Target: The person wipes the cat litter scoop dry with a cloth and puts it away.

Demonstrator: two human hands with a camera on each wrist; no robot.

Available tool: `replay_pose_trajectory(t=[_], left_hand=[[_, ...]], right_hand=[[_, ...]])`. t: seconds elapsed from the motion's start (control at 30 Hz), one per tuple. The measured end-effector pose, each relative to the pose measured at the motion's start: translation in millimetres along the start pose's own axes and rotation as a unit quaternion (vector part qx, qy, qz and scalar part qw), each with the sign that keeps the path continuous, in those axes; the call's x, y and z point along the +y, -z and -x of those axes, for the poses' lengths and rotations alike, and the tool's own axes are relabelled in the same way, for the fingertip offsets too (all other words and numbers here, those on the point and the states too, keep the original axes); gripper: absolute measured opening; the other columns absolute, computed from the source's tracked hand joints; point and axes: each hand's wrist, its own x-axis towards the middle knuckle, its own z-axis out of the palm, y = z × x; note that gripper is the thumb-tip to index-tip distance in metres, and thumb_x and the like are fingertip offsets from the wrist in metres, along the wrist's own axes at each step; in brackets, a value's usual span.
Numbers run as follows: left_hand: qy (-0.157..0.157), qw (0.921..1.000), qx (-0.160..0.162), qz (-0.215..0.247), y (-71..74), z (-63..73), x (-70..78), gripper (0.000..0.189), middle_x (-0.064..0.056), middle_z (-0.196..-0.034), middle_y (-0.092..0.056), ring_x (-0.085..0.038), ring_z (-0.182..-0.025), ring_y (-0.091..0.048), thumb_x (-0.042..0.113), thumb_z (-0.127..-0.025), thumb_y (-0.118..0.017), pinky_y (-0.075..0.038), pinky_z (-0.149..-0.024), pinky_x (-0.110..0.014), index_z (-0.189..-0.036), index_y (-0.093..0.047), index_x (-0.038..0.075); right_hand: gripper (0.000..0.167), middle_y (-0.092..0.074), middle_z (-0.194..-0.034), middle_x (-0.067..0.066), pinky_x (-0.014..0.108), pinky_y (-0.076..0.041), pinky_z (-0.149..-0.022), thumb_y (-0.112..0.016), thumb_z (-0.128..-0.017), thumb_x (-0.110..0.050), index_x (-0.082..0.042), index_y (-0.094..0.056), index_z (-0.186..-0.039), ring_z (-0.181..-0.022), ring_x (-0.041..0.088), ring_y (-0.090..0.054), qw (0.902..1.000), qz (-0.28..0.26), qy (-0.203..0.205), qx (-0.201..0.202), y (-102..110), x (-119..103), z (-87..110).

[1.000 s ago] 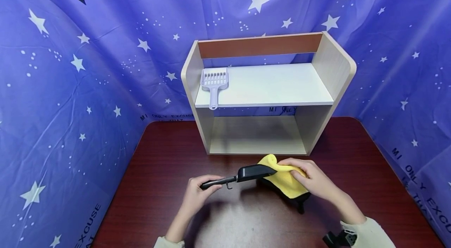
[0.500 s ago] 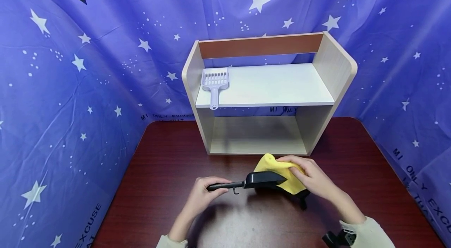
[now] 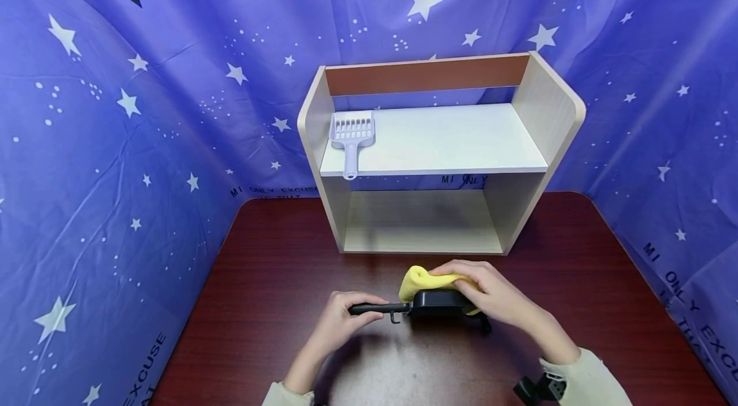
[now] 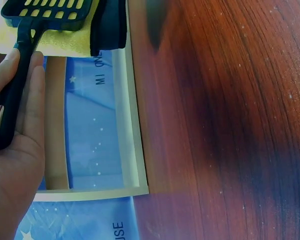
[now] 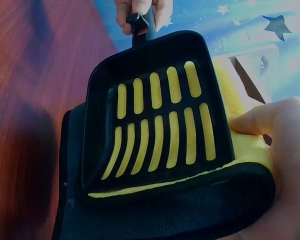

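A black slotted litter scoop (image 3: pixel 441 302) is held by its handle in my left hand (image 3: pixel 336 323), above the table. In the left wrist view the thumb and fingers pinch that handle from both sides. My right hand (image 3: pixel 490 291) grips a cloth (image 3: pixel 416 284), yellow on one face and dark on the other. As the right wrist view shows, the cloth lies behind the scoop's slotted pan (image 5: pixel 102 115), and yellow appears through the slots. Its dark side (image 5: pixel 190 215) hangs below the pan's front edge. The right fingertips are partly hidden.
Beyond the hands stands a two-level wooden shelf unit (image 3: pixel 450 140). On its upper board, at the left, lies a lilac slotted scoop (image 3: pixel 350 159). The dark red table (image 3: pixel 265 265) reaches to a blue star-patterned curtain (image 3: pixel 173 105).
My left hand has carried the black scoop right and toward me. The right hand has brought the cloth left and lower, and the cloth is now mostly behind the scoop.
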Motion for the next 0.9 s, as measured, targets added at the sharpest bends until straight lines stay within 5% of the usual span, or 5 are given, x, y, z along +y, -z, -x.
replay_pose_trajectory(t=[0.47, 0.9], left_hand=[[0.057, 0.9977, 0.026, 0.026, 1.8, 2.5, -0.9, 0.020, -0.009, -0.093, -0.079, 0.001, -0.084, -0.068, 0.002, -0.079, -0.080, -0.058, -0.070, -0.020, -0.099, -0.078, 0.006], [0.050, 0.9957, 0.067, 0.040, 14.0, 5.3, -5.4, 0.020, -0.013, -0.091, -0.078, -0.002, -0.080, -0.069, 0.003, -0.081, -0.079, -0.058, -0.068, -0.018, -0.101, -0.077, 0.003]], right_hand=[[0.036, -0.073, -0.113, -0.001, 0.014, -0.046, -0.077, -0.059, -0.094, 0.006, -0.017, -0.069, -0.120, -0.090, 0.002, -0.058, 0.9997, 0.003, -0.025, 0.000, 3.4, 5.9, 6.6], [0.036, -0.073, -0.115, -0.001, 0.007, -0.046, -0.084, -0.059, -0.095, 0.004, -0.018, -0.068, -0.122, -0.106, -0.005, -0.060, 0.9976, 0.024, -0.051, 0.040, 10.2, 14.0, 19.4]])
